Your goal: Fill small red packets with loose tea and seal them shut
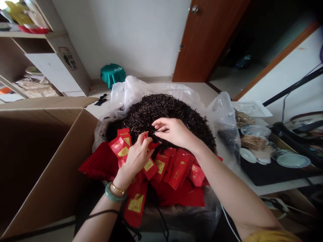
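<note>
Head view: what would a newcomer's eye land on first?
The dark heap in the middle, inside a clear bag. Next, the bright red packets spread along its near side, where the left hand holds one and the right hand is over the heap. Then the big open carton at the picture's left.

A chunky, smooth jade-green bangle [109, 193] circles the left wrist [123, 178], with a slim gold bracelet [119, 190] just beside it (I can see it glinting). A mustard-yellow sleeve [272, 236] shows near the right elbow [252, 218].
</note>
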{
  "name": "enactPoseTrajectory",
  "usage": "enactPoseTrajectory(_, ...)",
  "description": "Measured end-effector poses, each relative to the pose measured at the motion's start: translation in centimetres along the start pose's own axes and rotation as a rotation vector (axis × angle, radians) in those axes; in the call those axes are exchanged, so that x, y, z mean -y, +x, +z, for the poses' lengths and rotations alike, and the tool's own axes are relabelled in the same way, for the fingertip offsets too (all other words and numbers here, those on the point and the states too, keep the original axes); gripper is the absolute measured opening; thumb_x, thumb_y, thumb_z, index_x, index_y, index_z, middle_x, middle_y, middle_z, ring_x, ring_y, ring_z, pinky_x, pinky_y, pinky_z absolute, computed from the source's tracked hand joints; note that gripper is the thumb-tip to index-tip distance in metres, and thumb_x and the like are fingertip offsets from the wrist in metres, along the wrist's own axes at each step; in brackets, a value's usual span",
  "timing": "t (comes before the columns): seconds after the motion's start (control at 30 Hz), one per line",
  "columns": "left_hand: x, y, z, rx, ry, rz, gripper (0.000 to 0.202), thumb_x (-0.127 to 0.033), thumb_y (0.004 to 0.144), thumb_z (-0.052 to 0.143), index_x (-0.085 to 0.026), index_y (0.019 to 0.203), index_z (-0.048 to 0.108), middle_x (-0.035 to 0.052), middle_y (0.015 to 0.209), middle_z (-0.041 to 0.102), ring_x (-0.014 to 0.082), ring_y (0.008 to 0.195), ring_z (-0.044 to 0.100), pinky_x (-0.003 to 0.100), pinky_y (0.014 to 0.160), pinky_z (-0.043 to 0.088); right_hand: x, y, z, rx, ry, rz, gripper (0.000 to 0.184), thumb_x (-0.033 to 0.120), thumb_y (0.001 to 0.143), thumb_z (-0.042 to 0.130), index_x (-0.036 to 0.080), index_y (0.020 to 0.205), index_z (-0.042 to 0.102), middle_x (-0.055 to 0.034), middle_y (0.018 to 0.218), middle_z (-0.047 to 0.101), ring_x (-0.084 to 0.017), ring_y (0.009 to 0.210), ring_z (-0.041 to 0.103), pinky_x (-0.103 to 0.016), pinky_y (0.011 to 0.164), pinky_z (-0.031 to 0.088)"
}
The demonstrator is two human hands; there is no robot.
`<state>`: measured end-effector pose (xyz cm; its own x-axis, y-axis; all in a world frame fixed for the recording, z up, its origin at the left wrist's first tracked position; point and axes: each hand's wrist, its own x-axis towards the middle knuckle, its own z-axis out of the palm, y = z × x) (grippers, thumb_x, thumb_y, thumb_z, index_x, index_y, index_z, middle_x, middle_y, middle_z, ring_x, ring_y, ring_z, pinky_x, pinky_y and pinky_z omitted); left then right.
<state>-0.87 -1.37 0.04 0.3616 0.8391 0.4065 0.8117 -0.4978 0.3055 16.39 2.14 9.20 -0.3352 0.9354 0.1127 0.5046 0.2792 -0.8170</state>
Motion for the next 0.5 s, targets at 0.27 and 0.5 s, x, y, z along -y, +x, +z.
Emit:
enactPoseTrajectory(0.27, -0.1, -0.1, 0.1, -0.026, -0.001, 0.032, 0.036, -0.019, 0.082, 0.063, -0.021, 0.111, 0.043, 0.013, 0.128, 0.051, 0.0218, 0.094, 0.068, 0.026, 0.057, 0.056, -0.7, -2.2, 1.2, 0.122, -0.493, -0.151, 0.03, 0.005, 0.085, 0.048, 0.017, 0.102, 0.071, -0.0083, 0.094, 0.06, -0.017, 0.086, 0.06, -0.032, 0.084, 0.047)
enactPoseTrajectory(0.5, 0.1, -0.1, 0.5, -0.12, 0.018, 0.117, 0.034, -0.019, 0.081, 0.064, -0.02, 0.108, 0.043, 0.013, 0.115, 0.057, 0.0233, 0.093, 0.067, 0.026, 0.057, 0.055, -0.8, -1.7, 0.9, 0.259, -0.516, -0.075, 0.02, 0.005, 0.082, 0.049, 0.016, 0.081, 0.066, -0.0046, 0.089, 0.056, -0.013, 0.075, 0.056, -0.026, 0.072, 0.043)
